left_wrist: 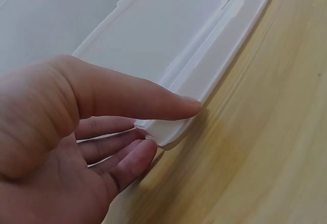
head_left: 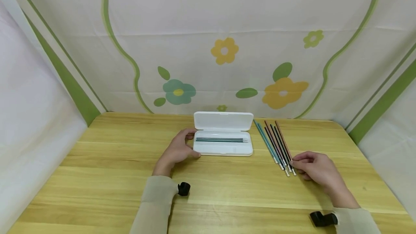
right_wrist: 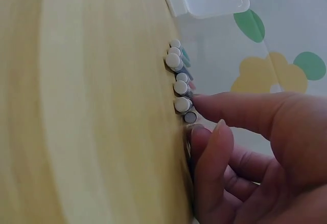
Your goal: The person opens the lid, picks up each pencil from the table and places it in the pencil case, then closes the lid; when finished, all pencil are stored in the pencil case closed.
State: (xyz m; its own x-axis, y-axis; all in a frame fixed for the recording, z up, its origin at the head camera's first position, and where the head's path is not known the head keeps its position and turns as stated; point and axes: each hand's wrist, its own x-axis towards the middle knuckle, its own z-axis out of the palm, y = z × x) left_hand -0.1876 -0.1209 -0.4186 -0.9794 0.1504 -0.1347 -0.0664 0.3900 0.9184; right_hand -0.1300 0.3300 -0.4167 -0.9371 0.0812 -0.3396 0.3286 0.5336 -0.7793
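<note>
An open white pencil case (head_left: 224, 151) lies near the table's back edge, its lid (head_left: 223, 121) tilted up. Dark green pencils (head_left: 219, 140) with white ends lie lengthwise inside. My left hand (head_left: 177, 150) holds the case's left end, thumb at the front corner and fingers at the side and back. To the right, several pencils (head_left: 271, 145) in teal, dark and reddish colours lie slanted, white eraser ends toward me. My right hand (head_left: 318, 169) is at their near right side. In the right wrist view, its thumb and index finger pinch a pencil (right_wrist: 190, 117) near its end.
The wooden table (head_left: 107, 176) meets a white cloth backdrop (head_left: 182, 53) printed with flowers, close behind the case. Cloth also hangs along the left and right sides. Black wrist cameras (head_left: 184, 189) sit on both cuffs.
</note>
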